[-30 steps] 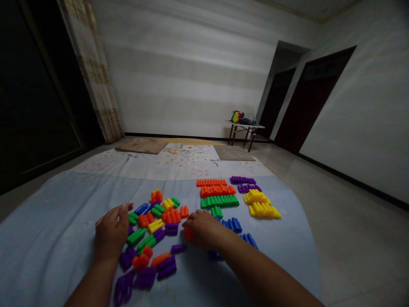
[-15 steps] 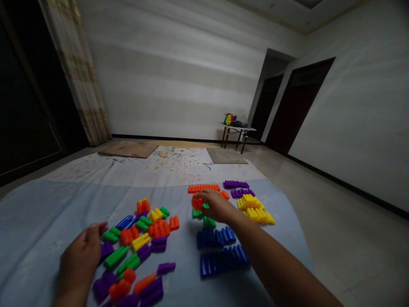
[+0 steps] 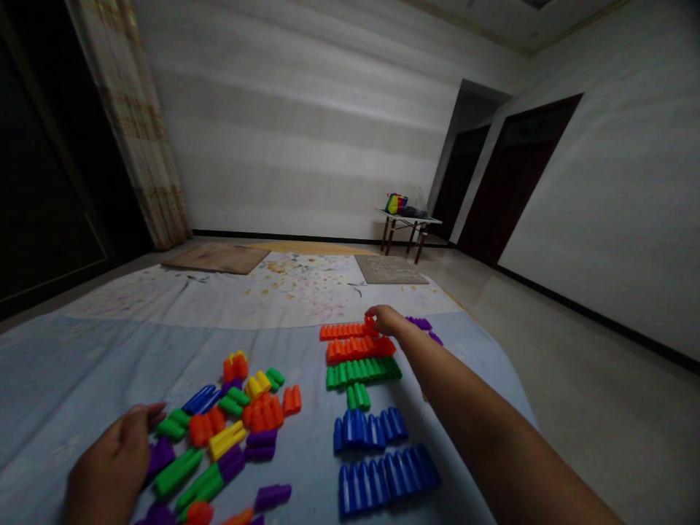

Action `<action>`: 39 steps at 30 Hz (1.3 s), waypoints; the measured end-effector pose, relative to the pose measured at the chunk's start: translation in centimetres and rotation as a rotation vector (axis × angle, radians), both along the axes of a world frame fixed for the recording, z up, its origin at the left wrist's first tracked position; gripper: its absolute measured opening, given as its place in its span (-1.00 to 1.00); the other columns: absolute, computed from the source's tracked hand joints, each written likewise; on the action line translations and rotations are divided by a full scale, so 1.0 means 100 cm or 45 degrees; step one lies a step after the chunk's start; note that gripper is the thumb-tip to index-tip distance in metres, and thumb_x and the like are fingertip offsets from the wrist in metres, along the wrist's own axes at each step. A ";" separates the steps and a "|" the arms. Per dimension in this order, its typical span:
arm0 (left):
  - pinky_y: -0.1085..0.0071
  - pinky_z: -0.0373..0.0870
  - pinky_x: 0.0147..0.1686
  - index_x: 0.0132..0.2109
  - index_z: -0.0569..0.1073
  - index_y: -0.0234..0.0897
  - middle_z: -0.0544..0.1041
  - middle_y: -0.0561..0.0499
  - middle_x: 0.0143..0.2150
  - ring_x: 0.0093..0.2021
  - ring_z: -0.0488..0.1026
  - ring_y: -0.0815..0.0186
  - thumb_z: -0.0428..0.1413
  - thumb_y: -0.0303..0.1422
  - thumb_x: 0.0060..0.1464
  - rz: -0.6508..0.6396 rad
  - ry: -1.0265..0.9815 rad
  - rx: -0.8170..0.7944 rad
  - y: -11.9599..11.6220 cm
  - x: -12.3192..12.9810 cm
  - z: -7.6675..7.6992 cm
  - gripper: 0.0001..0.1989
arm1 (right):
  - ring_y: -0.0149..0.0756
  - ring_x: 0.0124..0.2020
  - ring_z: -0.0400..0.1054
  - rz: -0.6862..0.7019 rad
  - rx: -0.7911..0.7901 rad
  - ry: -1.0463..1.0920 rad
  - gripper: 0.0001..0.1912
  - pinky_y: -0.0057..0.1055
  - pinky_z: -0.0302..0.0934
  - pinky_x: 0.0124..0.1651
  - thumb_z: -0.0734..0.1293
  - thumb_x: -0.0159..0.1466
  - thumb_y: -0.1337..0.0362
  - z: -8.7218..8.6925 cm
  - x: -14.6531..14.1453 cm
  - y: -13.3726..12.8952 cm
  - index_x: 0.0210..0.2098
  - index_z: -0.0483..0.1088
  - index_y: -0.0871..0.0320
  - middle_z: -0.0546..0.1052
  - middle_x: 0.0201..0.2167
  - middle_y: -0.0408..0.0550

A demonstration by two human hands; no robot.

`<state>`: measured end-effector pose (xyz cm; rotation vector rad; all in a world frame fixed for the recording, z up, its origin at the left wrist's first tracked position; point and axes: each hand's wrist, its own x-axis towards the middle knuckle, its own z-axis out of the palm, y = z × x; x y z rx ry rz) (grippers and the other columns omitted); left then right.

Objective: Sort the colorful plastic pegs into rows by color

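Note:
My right hand [image 3: 387,321] reaches to the right end of the far orange row, its fingers pinched on a small orange plastic block [image 3: 370,321]. Below it lie a second orange row [image 3: 355,349], a green row [image 3: 362,372] and a short green piece [image 3: 358,397]. Nearer are two blue rows [image 3: 388,479] of bullet-shaped blocks. My left hand [image 3: 112,459] rests on the sheet beside a mixed pile of orange, green, purple, yellow and blue blocks. Its visible fingers are stretched out, close to a purple block [image 3: 160,459], with nothing seen in them.
Purple blocks [image 3: 419,322] lie beyond my right wrist, partly covered by the arm. Farther off on the patterned sheet are a brown board [image 3: 219,258] and a grey mat [image 3: 389,269]. A small table [image 3: 410,217] with a colourful bag stands by the wall.
My right hand has moved away and to the right, from above the green blocks to the far orange row's end, carrying the orange block. The view has shifted slightly; my left hand stays by the pile.

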<state>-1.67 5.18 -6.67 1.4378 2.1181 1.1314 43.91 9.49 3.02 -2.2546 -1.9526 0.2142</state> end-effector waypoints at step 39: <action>0.31 0.31 -0.17 -0.25 0.46 -0.20 0.54 -0.08 -0.22 -0.16 0.43 0.18 -0.23 -0.11 0.07 -0.064 0.038 -0.023 -0.013 0.019 0.024 -0.57 | -0.14 -0.09 0.26 0.858 0.072 -0.102 -0.60 -0.25 0.13 -0.11 0.28 0.13 0.31 -0.020 -0.184 -0.090 -0.02 0.32 0.11 0.42 -0.13 0.05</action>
